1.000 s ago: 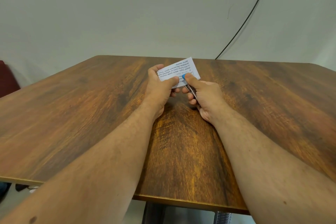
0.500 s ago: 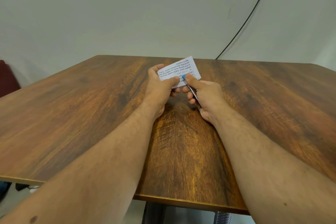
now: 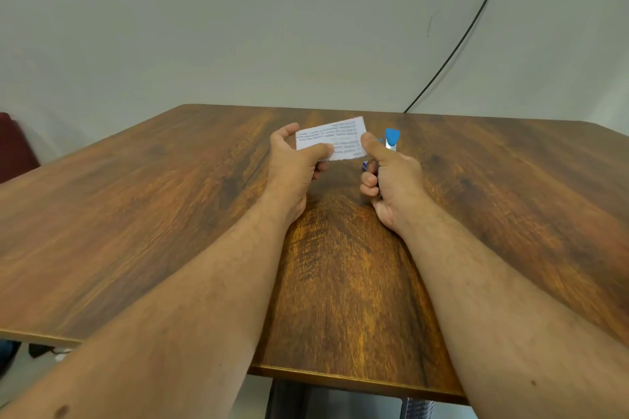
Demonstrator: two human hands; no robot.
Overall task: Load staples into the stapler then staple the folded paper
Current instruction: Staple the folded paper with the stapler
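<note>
Stapler pulled off paper edge, apart.

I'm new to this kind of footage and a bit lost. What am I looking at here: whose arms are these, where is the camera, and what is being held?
There is no machine here. A person wears a wide-angle camera on the head, so the picture looks forward and down along their own two bare forearms.

The left hand pinches a small folded paper with printed lines of text, thumb on the near face, held above the table. The right hand is curled round a small stapler; only its blue tip and a bit of metal show above the thumb, just right of the paper. Whether stapler and paper touch is hard to tell.

Below is a brown wooden table; apart from the forearms, which may rest on it, nothing lies on the part in view. Behind it stands a pale wall with a black cable running down it.
</note>
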